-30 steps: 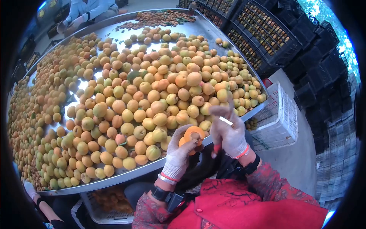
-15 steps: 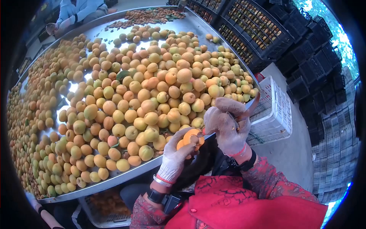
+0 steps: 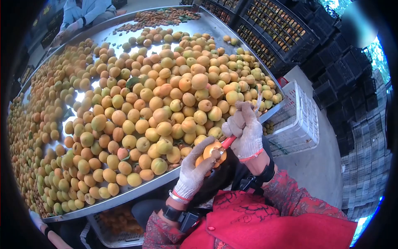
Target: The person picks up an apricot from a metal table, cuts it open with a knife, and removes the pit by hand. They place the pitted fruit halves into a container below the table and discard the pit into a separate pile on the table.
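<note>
My left hand (image 3: 195, 168), in a dirty white glove, is closed around an apricot (image 3: 212, 154) that is cut open and shows its orange inside. My right hand (image 3: 245, 132), gloved too, grips a red-handled knife (image 3: 228, 142). The lower end of the knife reaches the cut apricot; a thin curved blade sticks up above the right fist. Both hands are just over the near edge of a metal table (image 3: 153, 186) spread with many whole apricots (image 3: 163, 128).
Beyond the table edge on the right stands a white plastic crate (image 3: 304, 124). Black crates of fruit (image 3: 275, 29) are stacked behind. Underneath the table is a crate of orange pieces (image 3: 118, 224). Another person (image 3: 89, 14) is at the far left; another hand (image 3: 37, 220) shows at lower left.
My right hand has turned and shifted slightly left, so the blade now points up and the red handle shows more. My left hand still holds the cut apricot.
</note>
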The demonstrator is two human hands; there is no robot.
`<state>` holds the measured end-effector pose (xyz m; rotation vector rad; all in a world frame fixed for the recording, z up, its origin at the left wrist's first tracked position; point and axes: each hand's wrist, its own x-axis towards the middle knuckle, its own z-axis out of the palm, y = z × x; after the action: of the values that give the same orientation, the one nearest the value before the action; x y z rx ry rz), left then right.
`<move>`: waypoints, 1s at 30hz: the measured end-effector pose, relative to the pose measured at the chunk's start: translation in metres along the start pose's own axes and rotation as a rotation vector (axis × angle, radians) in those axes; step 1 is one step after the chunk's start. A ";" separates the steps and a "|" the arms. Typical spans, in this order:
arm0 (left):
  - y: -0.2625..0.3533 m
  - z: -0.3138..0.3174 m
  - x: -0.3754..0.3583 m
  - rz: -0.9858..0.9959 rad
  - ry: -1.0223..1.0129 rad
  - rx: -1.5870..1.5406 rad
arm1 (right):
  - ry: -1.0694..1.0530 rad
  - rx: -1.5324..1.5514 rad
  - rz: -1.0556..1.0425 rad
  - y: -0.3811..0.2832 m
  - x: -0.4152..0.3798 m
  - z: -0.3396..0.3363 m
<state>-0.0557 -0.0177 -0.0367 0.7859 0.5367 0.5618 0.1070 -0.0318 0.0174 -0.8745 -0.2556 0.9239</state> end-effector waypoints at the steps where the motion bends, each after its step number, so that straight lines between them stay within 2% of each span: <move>1: -0.006 -0.001 0.000 0.038 -0.011 -0.031 | 0.005 0.031 0.026 0.001 0.002 -0.005; 2: -0.010 -0.002 0.001 0.077 -0.021 -0.061 | 0.009 0.062 0.051 0.001 0.005 -0.011; 6: -0.011 -0.005 0.002 0.025 -0.069 -0.092 | 0.052 0.104 0.107 0.004 0.011 -0.022; 8: -0.008 -0.005 0.002 -0.013 -0.079 -0.081 | 0.007 0.182 0.176 0.005 0.013 -0.029; 11: -0.002 -0.004 0.002 0.060 -0.082 0.092 | -0.008 0.186 0.240 0.005 0.007 -0.031; 14: -0.010 -0.008 0.009 0.269 -0.026 0.415 | -0.007 0.109 0.240 0.011 -0.003 -0.028; 15: -0.010 -0.007 0.008 0.224 -0.019 0.376 | -0.011 0.081 0.234 0.012 -0.005 -0.023; 18: -0.006 -0.004 0.005 0.119 0.014 0.253 | 0.039 -0.298 0.129 -0.006 -0.017 -0.005; 19: -0.005 -0.003 0.004 0.105 0.034 0.197 | -0.020 -0.323 0.105 -0.008 -0.020 -0.011; 22: -0.010 -0.002 0.005 0.104 0.112 0.193 | -0.112 -0.749 0.019 -0.004 -0.035 -0.026; 24: -0.011 0.008 0.002 0.127 0.156 0.200 | -0.237 -0.800 -0.045 0.011 -0.041 -0.047; 25: -0.023 0.008 0.001 0.226 0.130 0.173 | -0.276 -0.792 -0.089 0.020 -0.044 -0.054; 26: -0.040 0.002 0.005 0.480 0.145 0.417 | -0.316 -0.785 -0.130 0.025 -0.047 -0.057; 27: -0.037 0.006 0.000 0.519 0.169 0.600 | -0.254 -0.824 -0.092 0.024 -0.052 -0.056; 29: -0.030 0.013 -0.010 0.635 0.209 0.901 | -0.155 -0.687 0.127 0.020 -0.058 -0.055; 30: -0.031 0.015 -0.013 0.717 0.229 0.928 | -0.111 -0.617 0.238 0.018 -0.059 -0.055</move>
<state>-0.0470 -0.0518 -0.0487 1.8461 0.7330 1.0930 0.0903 -0.1026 -0.0221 -1.4455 -0.5593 1.1381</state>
